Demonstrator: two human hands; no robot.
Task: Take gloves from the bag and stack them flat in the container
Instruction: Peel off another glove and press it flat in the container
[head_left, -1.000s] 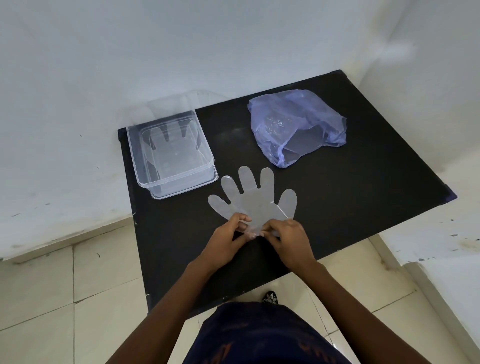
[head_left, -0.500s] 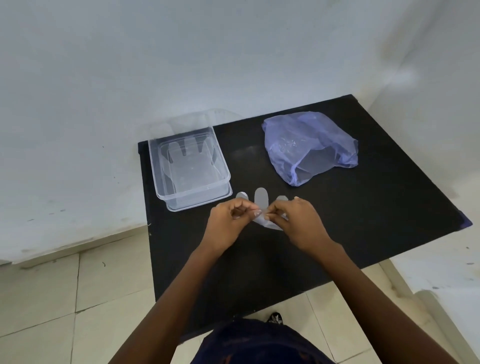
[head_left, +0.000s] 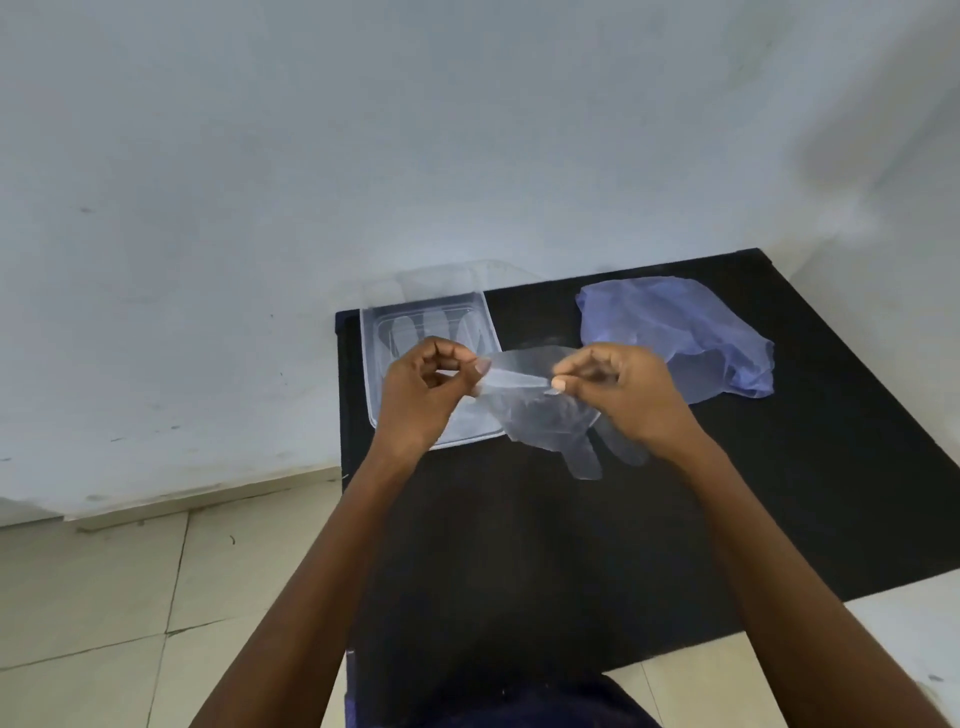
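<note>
Both my hands are up over the black worktop (head_left: 779, 509), w/ a clear plastic glove (head_left: 540, 415) stretched between them. My left hand (head_left: 421, 395) has its grip pinched on the glove's cuff edge, thumb & forefinger pressed together on the film. My right hand (head_left: 623, 395) does the same on the other side of the cuff, thumb tip & forefinger nipping the plastic. The cuff is pulled taut between the two grips, approx level; the rest of the glove hangs down below, its fingers pointing down toward me, off the worktop as far as I can tell.

The clear container (head_left: 371, 358) sits at the far left corner of the worktop, partly behind my left hand. At least one glove in the container (head_left: 405, 327) lies flat, fingers toward the wall; can't tell how many are stacked there. The held glove is just right of the container, in front of its near right corner.

The pale blue bag (head_left: 691, 327) lies crumpled at the far right of the worktop, behind my right hand, apart from the container. White wall (head_left: 363, 130) behind, tiled floor (head_left: 104, 597) to the left.
</note>
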